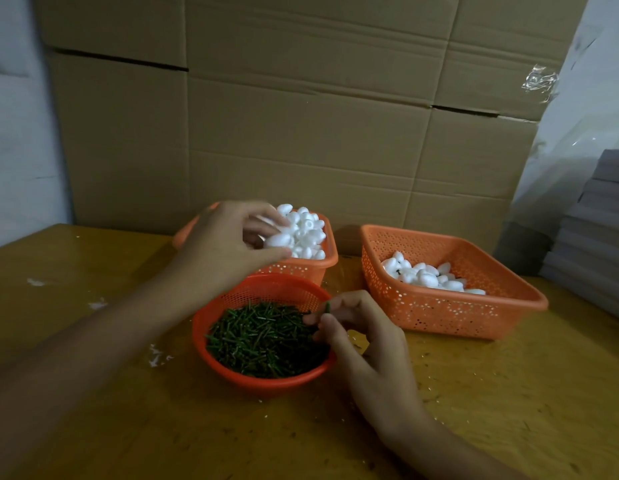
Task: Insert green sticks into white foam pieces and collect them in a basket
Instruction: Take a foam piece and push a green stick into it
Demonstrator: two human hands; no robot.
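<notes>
Over the heaped basket [302, 270], left hand [228, 244] hides its grip; right hand [370, 344] pinches a green stick [327, 307].

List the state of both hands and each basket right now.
back basket: heaped with foam pieces.
round basket: holds a pile of green sticks.
right basket: partly filled with collected pieces; one shows a dark stick end.
left hand: in the back basket, fingers curled round a foam piece.
right hand: pinches a green stick at the round basket's rim.

Narrow table strip [349, 276] between 2 baskets [439, 315]
</notes>
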